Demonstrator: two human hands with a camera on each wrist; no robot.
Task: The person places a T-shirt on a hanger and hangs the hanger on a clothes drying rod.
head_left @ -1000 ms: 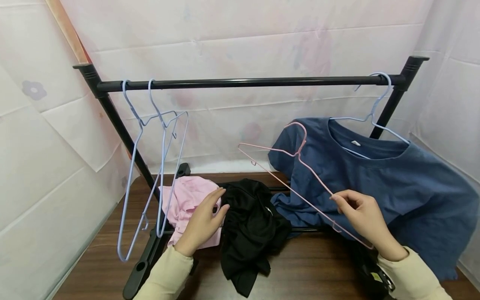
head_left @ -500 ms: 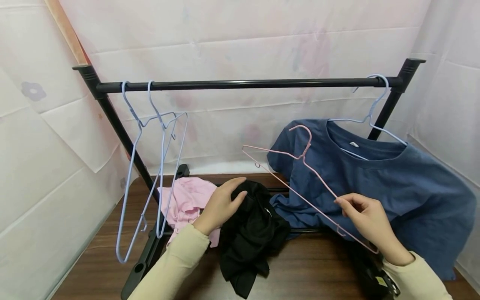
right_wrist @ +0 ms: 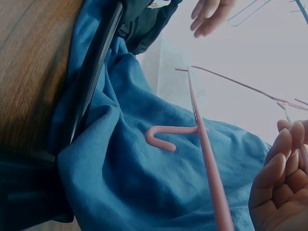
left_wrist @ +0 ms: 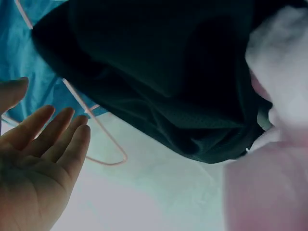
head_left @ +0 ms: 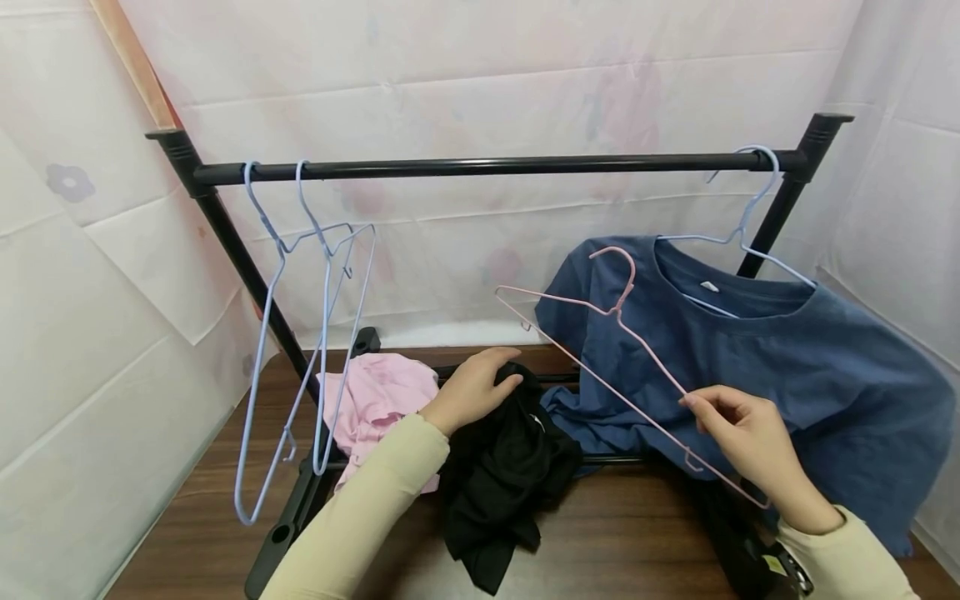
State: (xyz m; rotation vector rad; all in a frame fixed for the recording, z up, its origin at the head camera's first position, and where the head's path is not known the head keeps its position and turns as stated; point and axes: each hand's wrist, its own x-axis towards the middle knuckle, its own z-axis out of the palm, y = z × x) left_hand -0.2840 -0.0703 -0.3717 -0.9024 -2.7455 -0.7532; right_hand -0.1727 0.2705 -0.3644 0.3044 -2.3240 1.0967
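My right hand [head_left: 742, 437] pinches one sloping arm of a pink wire hanger [head_left: 618, 310] between thumb and curled fingers. The hanger hangs tilted in front of a blue T-shirt [head_left: 750, 358], its hook up. In the right wrist view the hanger's small side hook [right_wrist: 166, 130] crosses the blue cloth. My left hand [head_left: 472, 390] is over the top of a crumpled black garment [head_left: 502, 475], fingers loosely bent and holding nothing. The left wrist view shows that palm [left_wrist: 38, 183] beside the black cloth [left_wrist: 154, 72]. To its left lies a pink garment [head_left: 375, 392], partly behind my sleeve.
A black rack bar [head_left: 480, 167] runs across the back. Two light blue hangers [head_left: 326, 250] hang at its left end. The T-shirt hangs on another light blue hanger [head_left: 742, 233] at the right end. Below is a brown wooden table [head_left: 600, 533]; white cloth [head_left: 480, 100] covers the walls.
My left hand has moved right from the pink garment to over the top of the black one. My right hand has shifted slightly right with the pink hanger.
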